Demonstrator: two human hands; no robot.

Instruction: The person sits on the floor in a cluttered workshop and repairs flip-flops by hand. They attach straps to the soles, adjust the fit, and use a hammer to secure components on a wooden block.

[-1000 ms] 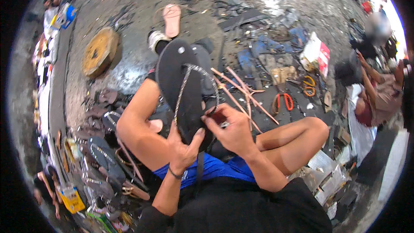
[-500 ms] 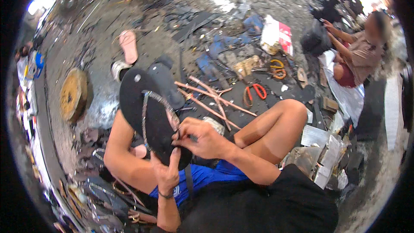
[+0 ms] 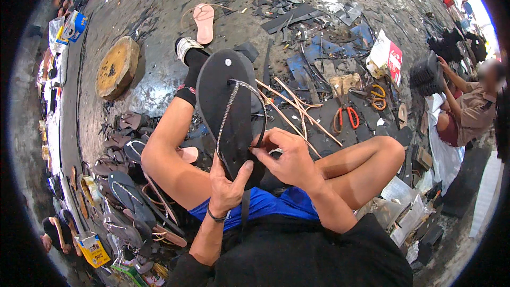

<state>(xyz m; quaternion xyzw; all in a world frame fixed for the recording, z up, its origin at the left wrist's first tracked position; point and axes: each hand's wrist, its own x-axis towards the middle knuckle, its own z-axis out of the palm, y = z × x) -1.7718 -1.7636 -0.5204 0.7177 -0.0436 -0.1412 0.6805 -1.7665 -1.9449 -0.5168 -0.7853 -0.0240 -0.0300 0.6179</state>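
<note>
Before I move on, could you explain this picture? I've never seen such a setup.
There's no machine: a head-worn fisheye camera looks down at the wearer's own bare hands, so straight edges bend near the rim. The left hand grips the heel end of a black sandal; the right hand is at its right edge, by the glittery strap. On the floor lie pink strips, red-handled scissors and a round, wooden-looking block. Another person sits at the right.

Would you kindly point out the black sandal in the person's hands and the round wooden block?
Black sandal (image 3: pixel 239 122): head view, on the insole between its straps.
Round wooden block (image 3: pixel 116 66): head view, on its flat face.
</note>
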